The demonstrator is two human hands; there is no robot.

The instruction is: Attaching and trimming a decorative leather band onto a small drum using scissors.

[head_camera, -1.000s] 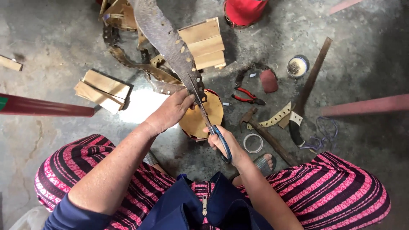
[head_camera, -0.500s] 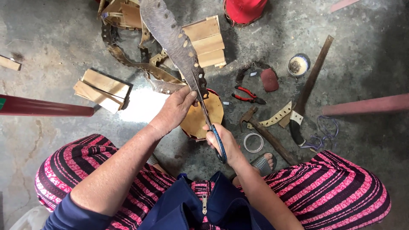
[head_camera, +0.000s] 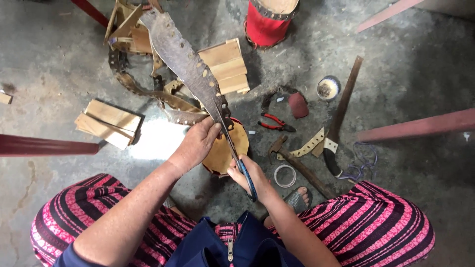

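Hide strip [head_camera: 185,59], long, grey, hole-punched along edges, runs from far left down to your hands at centre. Your left hand [head_camera: 197,144] pinches strip's near end, fingers clenched on it. Your right hand [head_camera: 251,177] grips blue-handled knife [head_camera: 236,154], blade lying along strip edge, pointing far. Round wooden block [head_camera: 232,148] sits under both hands. Red pliers [head_camera: 274,122], hammer [head_camera: 297,165], tape ring [head_camera: 285,176] lie right of block. Wooden blocks [head_camera: 110,121] left, stacked boards [head_camera: 226,66] far.
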